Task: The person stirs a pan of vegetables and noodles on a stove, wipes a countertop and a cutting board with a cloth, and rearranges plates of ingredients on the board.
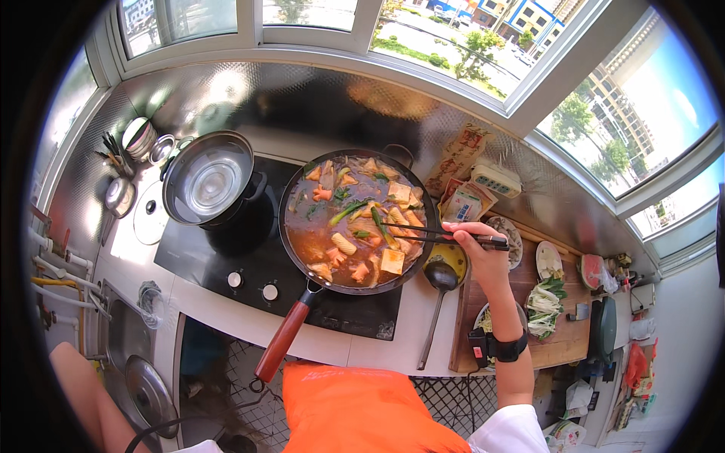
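Observation:
My right hand (481,246) holds a pair of dark chopsticks (422,228). Their tips reach over a wide black frying pan (283,226) and touch or nearly touch a strip of green vegetable (378,218). Reddish-brown broth fills the pan, with tofu pieces (392,261), noodles (362,223), cut sausages (359,273) and leafy greens in it. The pan's red-brown handle (283,340) points towards me. It rests on a black cooktop (204,272) with two white knobs. At the lower left only part of my left arm shows; the left hand is out of view.
A pot (209,178) stands left of the pan. To the right, a ladle (439,289) rests over a yellow-lined bowl (456,257). A wooden cutting board (572,345) holds cut cabbage (545,308) and bowls. A sink (122,328) lies at the left, and windows run along the back.

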### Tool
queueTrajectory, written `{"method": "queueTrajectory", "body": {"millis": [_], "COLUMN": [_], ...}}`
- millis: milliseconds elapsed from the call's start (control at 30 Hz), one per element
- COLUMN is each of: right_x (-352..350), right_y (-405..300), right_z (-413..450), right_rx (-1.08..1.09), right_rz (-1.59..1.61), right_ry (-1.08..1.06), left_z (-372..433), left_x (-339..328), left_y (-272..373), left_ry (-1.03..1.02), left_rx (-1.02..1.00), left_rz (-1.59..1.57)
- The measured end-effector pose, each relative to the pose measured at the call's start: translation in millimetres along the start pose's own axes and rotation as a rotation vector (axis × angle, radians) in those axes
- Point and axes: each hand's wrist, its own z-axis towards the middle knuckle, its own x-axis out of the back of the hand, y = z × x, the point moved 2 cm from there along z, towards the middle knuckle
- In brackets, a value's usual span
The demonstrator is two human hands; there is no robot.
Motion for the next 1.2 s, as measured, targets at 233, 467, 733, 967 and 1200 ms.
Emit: {"method": "queueTrajectory", "body": {"millis": [233,467,733,967,1200], "right_x": [-1.3,3.5,-2.0,10.0,10.5], "right_y": [-5.1,-10.6,-0.3,42.6,40.6], "right_z": [12.2,11.1,4.5,32.5,41.0], "right_rx": [-0.037,-0.011,-0.011,0.072,0.034], "right_rz": [-0.084,-0.055,-0.022,-0.137,-0.198], "right_ry": [-0.01,0.012,0.048,0.336,0.29], "left_z": [6.3,11.4,18.6,21.0,18.8], "left_x": [-20.6,-41.5,-61.1,-78.8,-88.9], "left_y": [-10.4,-18.3,-22.6,-19.7,-13.8], "left_ry": [-0.009,-0.025,-0.052,-0.085,-0.061], "left_rx": [0.061,0.081,0.094,0.112,0.078], "left_rz": [-0.025,-0.078,-0.144,-0.232,-0.294]}}
